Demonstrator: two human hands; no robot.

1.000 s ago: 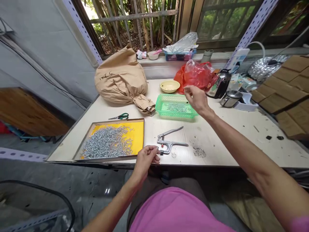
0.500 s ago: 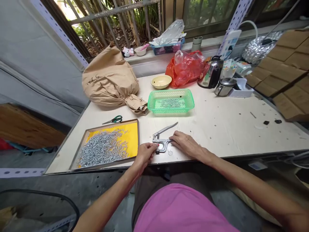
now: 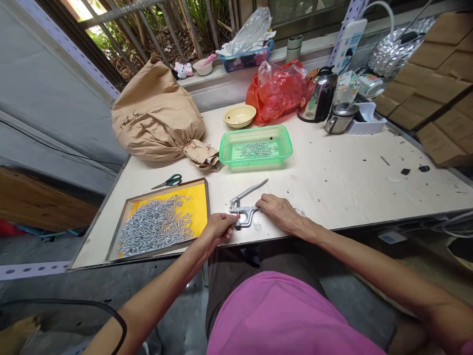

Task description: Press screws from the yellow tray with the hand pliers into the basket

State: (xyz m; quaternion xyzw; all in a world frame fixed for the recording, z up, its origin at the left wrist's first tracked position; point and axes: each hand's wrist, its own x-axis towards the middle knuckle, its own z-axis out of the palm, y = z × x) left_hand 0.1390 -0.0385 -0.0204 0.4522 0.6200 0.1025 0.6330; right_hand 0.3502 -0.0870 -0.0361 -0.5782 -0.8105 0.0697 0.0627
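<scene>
Grey metal snap-fastener pliers lie on the table in front of me, their upper handle raised and the jaws spread. My right hand has its fingertips closed around the end of the lower handle. At the jaws, my left hand is pinched together beside a small red part; whatever sits between its fingertips is too small to make out. Left of the pliers, a shallow tray lined with yellow holds a heap of small silvery metal pieces. More such pieces lie in a green plastic basket beyond the pliers.
Green-handled scissors lie behind the tray. A large brown paper bag, a cream bowl, a red plastic bag, a kettle and a metal canister line the back. Cardboard stands at right.
The camera view has shifted slightly. Both hands keep about the same places at the pliers, the left still pinched by the jaws and the right on the lower handle.
</scene>
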